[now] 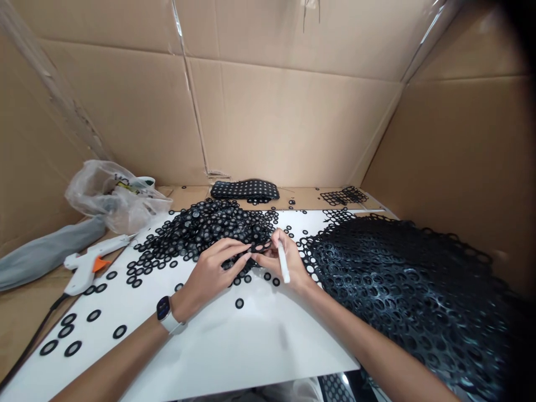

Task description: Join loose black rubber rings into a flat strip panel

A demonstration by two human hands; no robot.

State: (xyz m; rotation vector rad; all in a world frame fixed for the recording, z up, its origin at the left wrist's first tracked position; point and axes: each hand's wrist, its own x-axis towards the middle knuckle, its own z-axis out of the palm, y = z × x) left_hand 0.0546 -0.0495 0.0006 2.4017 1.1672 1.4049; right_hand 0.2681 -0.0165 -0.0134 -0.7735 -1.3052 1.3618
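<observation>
In front of the pile of black rings (201, 223), my left hand (221, 262) pinches the end of a small black strip with round holes (260, 246). On the strip's other side, my right hand (288, 259) is closed, its fingertips at the strip. A white pen-like stick (283, 261) lies along that same hand, held between its fingers and slanting down toward the wrist. Both hands are just above the white board (234, 340). Fingers partly hide what lies between them.
A large heap of black ring-patterned mesh (385, 279) covers the right side. A glue gun (84, 265) lies left, beside a grey cloth roll (50, 251) and a clear plastic bag (113, 195). Behind are a folded dotted black sheet (245, 189) and cardboard walls (293, 111).
</observation>
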